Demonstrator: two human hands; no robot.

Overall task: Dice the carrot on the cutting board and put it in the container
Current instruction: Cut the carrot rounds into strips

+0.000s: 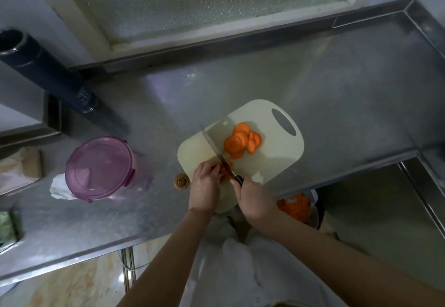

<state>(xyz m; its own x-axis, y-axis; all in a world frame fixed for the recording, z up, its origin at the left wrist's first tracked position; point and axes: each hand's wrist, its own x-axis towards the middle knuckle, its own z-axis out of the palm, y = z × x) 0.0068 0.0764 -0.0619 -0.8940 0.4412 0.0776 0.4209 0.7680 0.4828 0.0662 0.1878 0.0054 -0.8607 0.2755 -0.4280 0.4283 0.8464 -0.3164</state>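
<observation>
A cream cutting board (272, 152) lies on the steel counter. A pile of orange carrot slices (243, 140) sits in its middle. Near the board's front left, my left hand (204, 183) holds down a small piece of carrot (225, 170), mostly hidden under the fingers. My right hand (255, 200) grips the black handle of a knife (215, 149), whose blade slants across the board right beside the left fingers. A round container with a purple lid (100, 168), closed, stands to the left of the board.
A cut carrot end (181, 181) lies on the counter just left of the board. Crumpled white paper (59, 187) sits beside the container. Below the counter's front edge, a bin (301, 208) holds carrot peelings. A dark pipe (43, 70) rises at back left.
</observation>
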